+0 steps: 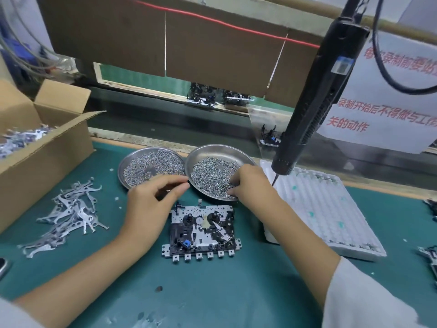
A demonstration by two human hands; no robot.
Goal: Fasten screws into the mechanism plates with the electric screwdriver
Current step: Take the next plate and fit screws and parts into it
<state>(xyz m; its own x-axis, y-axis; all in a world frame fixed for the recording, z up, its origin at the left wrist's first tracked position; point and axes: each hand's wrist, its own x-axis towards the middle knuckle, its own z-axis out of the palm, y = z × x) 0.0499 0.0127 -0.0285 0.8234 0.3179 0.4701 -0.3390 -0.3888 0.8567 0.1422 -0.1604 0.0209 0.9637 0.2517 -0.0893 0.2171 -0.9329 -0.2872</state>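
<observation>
— Where's the plate [201,230] she's working on?

— Flat on the green mat [212,292], dead centre in front of her, between her two forearms. Nothing is touching it.

— And the hands?

— The right hand [248,183] is at about one o'clock from the plate, down in the right dish [212,152]. Its fingers are curled and the tips are in among the screws [208,176]; whether it has one pinched I cannot tell. The left hand [151,200] is at ten o'clock from the plate, over the near rim of the left dish [132,159]. Thumb and forefinger are drawn together, the other fingers bent under; if anything is between them it's too small to see.

— The screwdriver [314,100]?

— Hanging by its cable, at two o'clock from the plate, tilted, nobody holding it. Its bit points down over the far corner of the white tray [331,214], just beside her right wrist.

— What's on the left?

— A heap of metal levers [68,214] at nine o'clock on the mat, and an open carton [47,147] beyond them with more inside.
</observation>
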